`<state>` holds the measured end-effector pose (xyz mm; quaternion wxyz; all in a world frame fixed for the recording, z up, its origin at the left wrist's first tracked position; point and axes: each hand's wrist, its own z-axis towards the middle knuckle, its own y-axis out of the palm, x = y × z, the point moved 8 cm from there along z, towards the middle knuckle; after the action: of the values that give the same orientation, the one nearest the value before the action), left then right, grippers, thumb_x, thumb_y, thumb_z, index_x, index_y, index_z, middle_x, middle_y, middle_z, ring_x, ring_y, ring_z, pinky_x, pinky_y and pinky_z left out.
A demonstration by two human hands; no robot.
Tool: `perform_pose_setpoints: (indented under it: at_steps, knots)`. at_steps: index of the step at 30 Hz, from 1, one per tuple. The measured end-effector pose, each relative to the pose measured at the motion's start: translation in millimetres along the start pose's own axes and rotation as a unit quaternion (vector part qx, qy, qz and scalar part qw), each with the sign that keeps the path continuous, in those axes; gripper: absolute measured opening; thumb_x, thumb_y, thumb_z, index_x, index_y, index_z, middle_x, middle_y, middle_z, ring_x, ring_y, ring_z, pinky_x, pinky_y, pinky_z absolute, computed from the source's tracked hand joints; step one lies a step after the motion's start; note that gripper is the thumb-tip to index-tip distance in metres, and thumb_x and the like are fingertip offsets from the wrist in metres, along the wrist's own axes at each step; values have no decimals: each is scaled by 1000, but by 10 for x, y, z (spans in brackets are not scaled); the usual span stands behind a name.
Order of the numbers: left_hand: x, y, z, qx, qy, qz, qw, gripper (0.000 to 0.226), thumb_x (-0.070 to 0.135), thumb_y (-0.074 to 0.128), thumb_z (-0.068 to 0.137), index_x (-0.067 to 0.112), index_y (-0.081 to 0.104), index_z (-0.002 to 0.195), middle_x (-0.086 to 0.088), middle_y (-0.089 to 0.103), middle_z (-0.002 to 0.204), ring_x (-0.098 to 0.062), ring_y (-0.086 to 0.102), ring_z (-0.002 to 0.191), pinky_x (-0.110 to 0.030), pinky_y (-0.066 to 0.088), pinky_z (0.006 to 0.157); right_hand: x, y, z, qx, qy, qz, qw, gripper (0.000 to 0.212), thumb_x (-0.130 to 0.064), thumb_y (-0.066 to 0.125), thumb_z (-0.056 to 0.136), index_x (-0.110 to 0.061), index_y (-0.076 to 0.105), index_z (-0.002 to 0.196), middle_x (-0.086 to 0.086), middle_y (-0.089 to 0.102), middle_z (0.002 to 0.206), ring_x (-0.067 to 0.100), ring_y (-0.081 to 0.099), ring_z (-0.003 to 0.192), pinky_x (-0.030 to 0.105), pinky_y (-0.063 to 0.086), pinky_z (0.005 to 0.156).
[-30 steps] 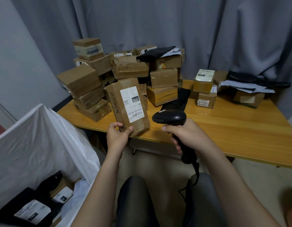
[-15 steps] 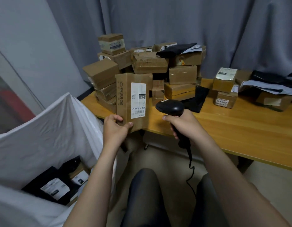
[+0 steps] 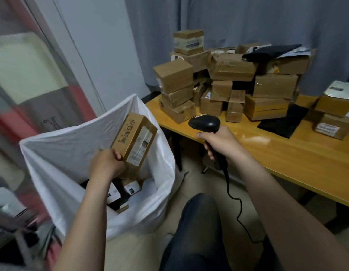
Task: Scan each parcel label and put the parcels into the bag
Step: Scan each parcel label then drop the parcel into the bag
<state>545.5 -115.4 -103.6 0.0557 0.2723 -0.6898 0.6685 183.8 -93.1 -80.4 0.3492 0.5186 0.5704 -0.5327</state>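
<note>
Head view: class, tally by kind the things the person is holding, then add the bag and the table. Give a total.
Held box: 1, in the left hand
Scanner: 1, in the right hand
Bag: 1
Table: 1
Total: 4

Cardboard parcels: one held box (image 3: 133, 140) above the white bag (image 3: 58, 153). In the main pile (image 3: 228, 83) on the surface (image 3: 287, 153), about fourteen boxes show; some sit hidden behind others, so no exact tally. The side stack (image 3: 335, 106), apart from the pile, has two boxes.

Black mailers: two, the upper mailer (image 3: 271, 53) atop the pile and the flat mailer (image 3: 283, 122) on the surface.

One scanner (image 3: 206, 123), corded.

Bags: one. Among the bagged parcels (image 3: 131, 189), at least three labels show; the rest are hidden.

Hands: two, left hand (image 3: 106, 165) and right hand (image 3: 220, 141).
</note>
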Motion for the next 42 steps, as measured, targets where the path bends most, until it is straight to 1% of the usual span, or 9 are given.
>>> perform_pose_setpoints:
  at_steps: [5, 10, 19, 24, 26, 29, 34, 40, 42]
  knots:
    - [-467, 113, 108, -20, -66, 74, 995, 11, 24, 73, 79, 27, 71, 89, -14, 58, 113, -37, 61, 99, -45, 56, 90, 24, -6, 52, -1, 4, 3, 1000, 21, -27, 72, 95, -7, 70, 89, 3, 57, 58, 17, 51, 47, 30, 47, 50]
    - [-416, 507, 254, -105, -78, 107, 986, 49, 47, 77, 54, 21, 68, 94, -19, 56, 120, -37, 45, 124, -47, 52, 96, 66, -117, 109, 10, 5, 4, 1000, 23, -28, 73, 95, -6, 70, 86, 5, 58, 61, 19, 53, 49, 32, 48, 51]
    - [872, 775, 195, -102, 72, 133, 983, 60, 55, 77, 81, 20, 63, 127, -10, 50, 132, -34, 59, 113, -47, 54, 95, 105, -512, 65, 50, 23, 10, 998, 24, -29, 72, 96, -6, 72, 90, 5, 61, 65, 18, 56, 53, 30, 50, 51]
    - [1899, 793, 55, -81, 178, 138, 971, 43, 56, 74, 84, 22, 66, 109, -7, 59, 121, -34, 58, 112, -47, 54, 93, 82, -911, 5, 100, 15, 15, 995, 26, -31, 72, 96, -6, 73, 93, 6, 62, 67, 21, 58, 56, 31, 52, 53]
    - [2307, 791, -20, -76, 218, 124, 965, 43, 53, 75, 86, 22, 67, 114, -5, 60, 122, -32, 59, 112, -43, 55, 90, 91, -1121, -18, 133, 3, 17, 991, 25, -30, 71, 96, -7, 72, 89, 6, 62, 66, 20, 59, 55, 31, 52, 52]
    - [2895, 847, -120, -90, 278, 77, 953, 52, 53, 73, 88, 25, 63, 130, -6, 57, 134, -31, 57, 122, -44, 53, 96, 85, -1477, -37, 197, -30, 26, 980, 18, -30, 72, 95, -12, 70, 95, 5, 64, 74, 23, 64, 69, 36, 52, 63]
    - [3773, 888, -384, -75, 371, 28, 925, 49, 49, 73, 90, 24, 59, 130, -2, 61, 130, -27, 60, 118, -43, 54, 93, 13, -2098, -115, 271, -65, 63, 958, 20, -29, 71, 94, -19, 66, 111, -1, 64, 85, 23, 64, 85, 42, 54, 79]
    - [4601, 781, -648, -28, 466, -23, 884, 42, 40, 72, 92, 26, 60, 130, 2, 58, 127, -25, 60, 115, -40, 56, 89, -146, -2598, -72, 292, -52, 112, 948, 21, -29, 70, 97, -14, 65, 110, 6, 61, 78, 22, 63, 72, 34, 54, 60]
    - [4826, 771, -594, -12, 471, -25, 881, 30, 36, 71, 93, 27, 65, 121, 0, 55, 129, -28, 55, 121, -41, 52, 97, -212, -2705, -6, 289, -52, 106, 950, 24, -29, 70, 97, -11, 65, 112, 6, 61, 77, 20, 62, 68, 30, 53, 54]
